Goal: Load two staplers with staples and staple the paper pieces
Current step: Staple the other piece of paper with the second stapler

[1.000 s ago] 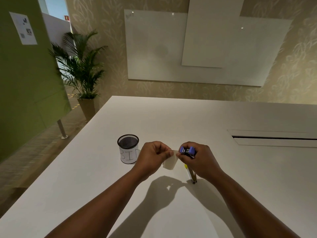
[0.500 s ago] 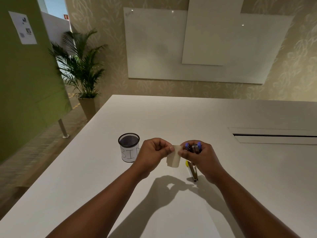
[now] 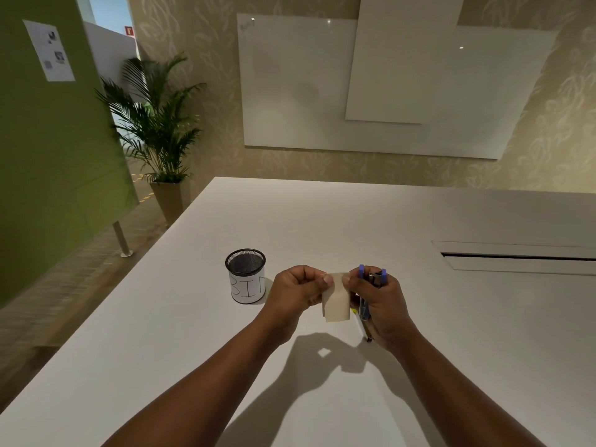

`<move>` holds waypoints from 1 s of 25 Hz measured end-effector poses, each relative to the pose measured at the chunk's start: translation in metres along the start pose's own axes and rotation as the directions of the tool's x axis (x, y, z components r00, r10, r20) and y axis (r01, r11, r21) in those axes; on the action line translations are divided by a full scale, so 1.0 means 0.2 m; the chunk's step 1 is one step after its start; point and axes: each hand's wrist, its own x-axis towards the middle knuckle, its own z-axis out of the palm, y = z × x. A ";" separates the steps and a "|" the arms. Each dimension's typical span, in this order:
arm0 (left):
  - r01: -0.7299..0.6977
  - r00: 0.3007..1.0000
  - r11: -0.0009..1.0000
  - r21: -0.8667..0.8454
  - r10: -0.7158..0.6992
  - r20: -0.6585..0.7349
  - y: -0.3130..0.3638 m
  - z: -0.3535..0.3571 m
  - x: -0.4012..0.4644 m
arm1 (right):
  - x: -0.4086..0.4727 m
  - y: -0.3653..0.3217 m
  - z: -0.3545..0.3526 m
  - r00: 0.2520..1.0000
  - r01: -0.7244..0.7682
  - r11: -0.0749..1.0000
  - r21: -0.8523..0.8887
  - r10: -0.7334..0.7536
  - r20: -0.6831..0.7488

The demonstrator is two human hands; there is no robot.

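I see a black wire-mesh cup (image 3: 245, 275) wrapped in white paper lettered "BIN" (contents hidden) on the smooth white table (image 3: 322, 221); my left hand (image 3: 296, 293) pinches the small cream paper pieces (image 3: 336, 300) at their top edge; my right hand (image 3: 380, 304) curls round a blue-and-metal stapler (image 3: 371, 282), thumb on the paper; both raised above the table.

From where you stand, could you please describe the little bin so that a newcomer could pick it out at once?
Start at the big white table under the whiteboards. Left of the left hand and apart from it stands a small round mesh cup. It has a black rim and a white paper band lettered BIN, the only container on the table.
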 end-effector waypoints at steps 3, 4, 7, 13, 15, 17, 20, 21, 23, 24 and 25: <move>0.025 1.000 1.000 0.014 -0.025 0.005 -0.01 -0.01 0.00 | 0.00 0.01 0.00 0.999 0.004 0.999 -0.034 -0.005 -0.035; 0.041 0.999 0.999 0.015 -0.041 0.014 -0.01 -0.01 0.00 | 0.00 0.00 0.01 0.999 0.000 0.999 -0.037 -0.002 -0.047; 0.078 0.996 0.997 -0.020 -0.077 0.046 -0.04 -0.01 -0.03 | -0.01 0.00 0.02 0.995 -0.031 0.999 -0.037 0.027 -0.095; 0.108 0.993 0.993 -0.047 -0.110 -0.050 -0.07 -0.03 -0.01 | 0.00 0.00 0.00 0.990 -0.133 0.977 -0.167 0.137 0.015; 0.105 0.991 0.993 -0.046 -0.108 -0.083 -0.07 -0.04 0.00 | -0.02 0.00 -0.02 0.987 -0.132 0.960 -0.247 0.151 0.059; 0.095 0.991 0.995 -0.027 -0.097 -0.093 -0.08 -0.05 0.00 | -0.02 -0.02 -0.02 0.992 -0.095 0.942 -0.322 0.118 0.053; 0.080 0.992 0.997 -0.022 -0.082 -0.097 -0.08 -0.03 0.00 | -0.02 -0.04 -0.01 0.998 -0.019 0.930 -0.366 0.040 0.050; 0.075 0.992 0.997 -0.024 -0.077 -0.103 -0.07 -0.02 0.00 | -0.02 -0.04 -0.01 0.999 -0.009 0.927 -0.375 0.028 0.046; 0.061 0.993 0.998 0.022 -0.058 -0.107 -0.05 -0.02 0.01 | -0.03 -0.06 -0.02 0.999 0.002 0.908 -0.419 0.020 0.049; 0.056 0.995 0.996 0.068 -0.050 -0.090 -0.04 -0.02 0.01 | -0.03 -0.07 -0.02 0.998 0.009 0.896 -0.443 0.018 0.058; 0.055 0.997 0.992 0.118 -0.048 -0.056 -0.03 -0.02 0.01 | -0.03 -0.07 -0.02 0.997 0.021 0.890 -0.456 0.013 0.071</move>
